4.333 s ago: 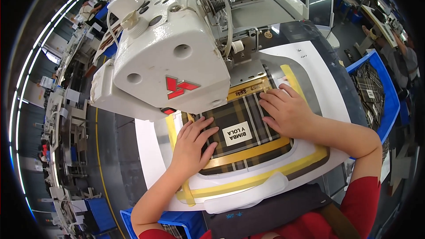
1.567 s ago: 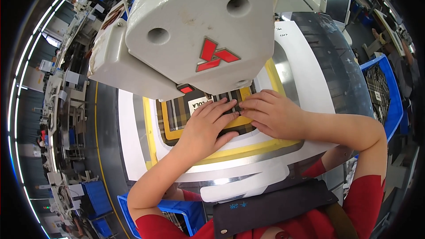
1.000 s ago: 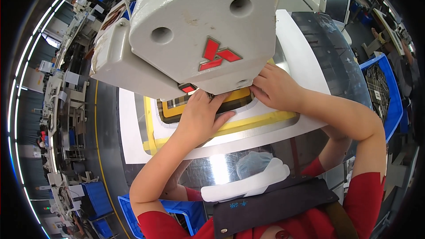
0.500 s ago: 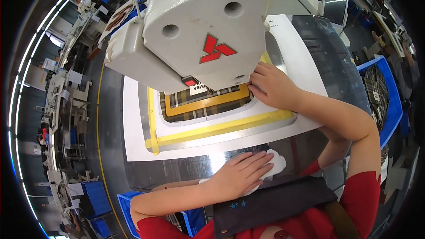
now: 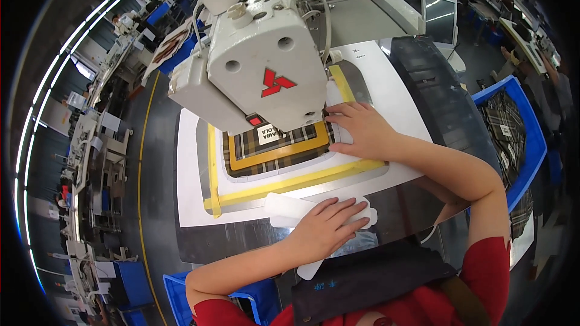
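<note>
A white industrial sewing machine head (image 5: 260,84) with a red emblem hangs over plaid fabric (image 5: 266,169) bearing a white printed label (image 5: 269,134). A yellow inner frame (image 5: 278,154) lies on the fabric, within a metal template edged with yellow tape (image 5: 290,179) on a large white sheet (image 5: 405,102). My right hand (image 5: 360,136) lies with fingers apart on the template's right side, beside the yellow frame and the machine head. My left hand (image 5: 323,232) rests open on white padded strips (image 5: 287,210) near the table's front edge.
A blue bin of plaid pieces (image 5: 507,139) stands at the right, another blue bin (image 5: 178,296) at lower left. A small screen (image 5: 440,18) is at back right. The dark tabletop (image 5: 235,244) has a shiny surface. Rows of workstations fill both sides, with people in the distance.
My left hand has left the frame for the white strips near me, which now lie differently. My right hand has shifted slightly left and down. The view has shifted, showing more of the machine's top.
</note>
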`<state>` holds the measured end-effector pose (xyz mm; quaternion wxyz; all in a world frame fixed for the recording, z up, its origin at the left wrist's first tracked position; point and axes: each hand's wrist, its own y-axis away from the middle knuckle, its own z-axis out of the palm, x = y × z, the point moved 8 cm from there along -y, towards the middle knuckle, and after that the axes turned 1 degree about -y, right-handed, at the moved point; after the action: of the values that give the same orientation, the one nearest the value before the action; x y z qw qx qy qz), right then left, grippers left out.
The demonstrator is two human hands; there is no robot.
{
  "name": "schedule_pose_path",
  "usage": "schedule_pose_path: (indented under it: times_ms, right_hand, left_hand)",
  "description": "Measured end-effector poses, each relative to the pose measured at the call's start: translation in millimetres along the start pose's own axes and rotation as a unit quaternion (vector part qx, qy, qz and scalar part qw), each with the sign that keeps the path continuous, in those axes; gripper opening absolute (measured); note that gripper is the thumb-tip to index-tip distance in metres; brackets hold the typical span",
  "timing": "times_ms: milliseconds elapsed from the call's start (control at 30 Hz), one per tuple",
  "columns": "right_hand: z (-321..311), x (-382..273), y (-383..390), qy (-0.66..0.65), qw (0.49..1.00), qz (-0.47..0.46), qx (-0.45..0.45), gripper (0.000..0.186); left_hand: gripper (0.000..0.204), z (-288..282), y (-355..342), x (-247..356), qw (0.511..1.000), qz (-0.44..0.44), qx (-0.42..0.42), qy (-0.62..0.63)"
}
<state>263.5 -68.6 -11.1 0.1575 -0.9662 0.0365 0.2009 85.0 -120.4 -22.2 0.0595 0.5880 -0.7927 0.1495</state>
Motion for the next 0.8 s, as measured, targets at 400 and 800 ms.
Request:
schedule_pose_path:
  times_ms: [400, 800]
  right_hand:
    - [-20, 5, 6, -0.014, 0.998, 0.050, -0.037, 0.051]
    - [-69, 17, 22, -0.031, 0.989, 0.142, -0.021, 0.044]
  left_hand:
    - [0.038, -83, 17, -39, 0.991, -0.023, 0.132, 0.005]
    - [0.020, -114, 60, -43, 0.985, -0.014, 0.162, 0.050]
